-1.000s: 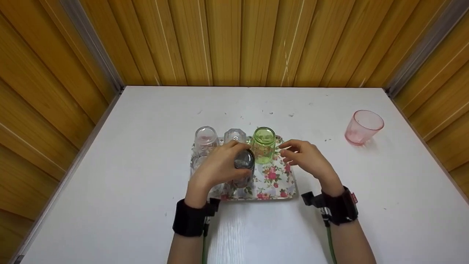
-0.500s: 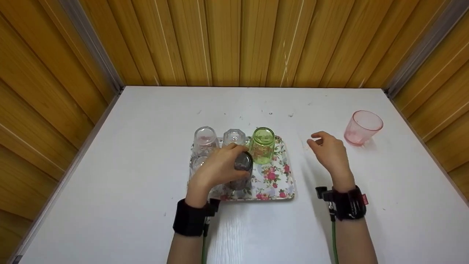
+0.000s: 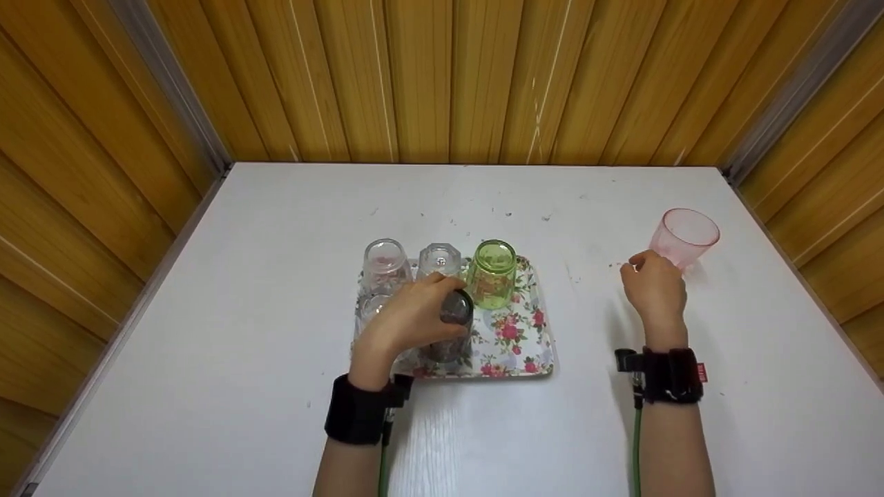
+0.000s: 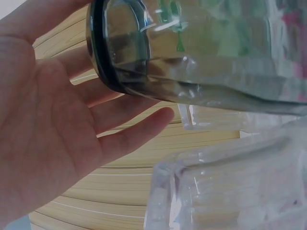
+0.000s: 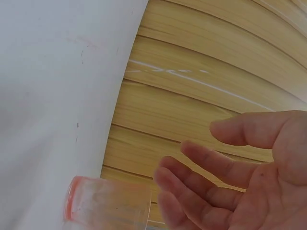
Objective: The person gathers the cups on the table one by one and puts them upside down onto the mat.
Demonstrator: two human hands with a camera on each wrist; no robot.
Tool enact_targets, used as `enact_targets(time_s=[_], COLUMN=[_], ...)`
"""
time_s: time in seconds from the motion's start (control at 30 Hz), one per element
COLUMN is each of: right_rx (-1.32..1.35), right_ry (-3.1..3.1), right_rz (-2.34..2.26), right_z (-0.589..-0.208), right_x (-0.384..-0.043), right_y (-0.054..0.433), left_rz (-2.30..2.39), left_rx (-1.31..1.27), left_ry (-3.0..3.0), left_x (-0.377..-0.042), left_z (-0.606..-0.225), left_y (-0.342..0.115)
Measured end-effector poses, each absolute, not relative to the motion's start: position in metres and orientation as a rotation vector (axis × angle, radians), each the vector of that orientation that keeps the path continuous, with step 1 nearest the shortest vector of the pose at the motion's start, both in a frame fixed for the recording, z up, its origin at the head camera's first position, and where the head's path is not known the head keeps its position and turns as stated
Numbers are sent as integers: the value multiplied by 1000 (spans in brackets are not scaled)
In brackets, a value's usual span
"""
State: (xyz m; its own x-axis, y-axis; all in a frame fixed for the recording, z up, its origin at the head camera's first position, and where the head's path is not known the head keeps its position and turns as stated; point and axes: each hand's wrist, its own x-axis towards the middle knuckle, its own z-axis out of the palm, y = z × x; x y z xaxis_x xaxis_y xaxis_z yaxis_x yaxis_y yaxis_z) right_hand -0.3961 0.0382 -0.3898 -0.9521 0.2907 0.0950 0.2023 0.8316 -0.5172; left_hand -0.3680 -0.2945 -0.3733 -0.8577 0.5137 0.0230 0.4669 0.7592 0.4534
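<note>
My left hand holds a dark grey glass near its base, which faces up, over the front part of a floral tray. In the left wrist view the thumb and fingers reach round the dark base. Behind it on the tray a green glass stands upside down, with clear glasses to its left. My right hand, fingers loosely bent and holding nothing, is just in front of a pink glass standing upright on the table. A gap separates them in the right wrist view.
The white table is bounded by wood-patterned walls at the back and sides. Another clear glass stands at the tray's left, partly hidden by the left hand. Cables run back along both forearms.
My right hand has moved from beside the green glass rightward to the pink glass. The left hand has brought the dark glass slightly nearer to me.
</note>
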Motion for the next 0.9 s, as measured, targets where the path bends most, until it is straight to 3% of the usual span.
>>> enact_targets(time_s=[0.4, 0.9], right_rx=[-484, -327], right_ry=[-2802, -2543], right_rz=[818, 770], right_z=[-400, -431], right_x=[-403, -418], right_y=[46, 66], left_rz=[702, 666], left_rx=[755, 731], left_ry=[2831, 2790], left_x=[-369, -368], left_z=[-376, -378], left_y=[-295, -293])
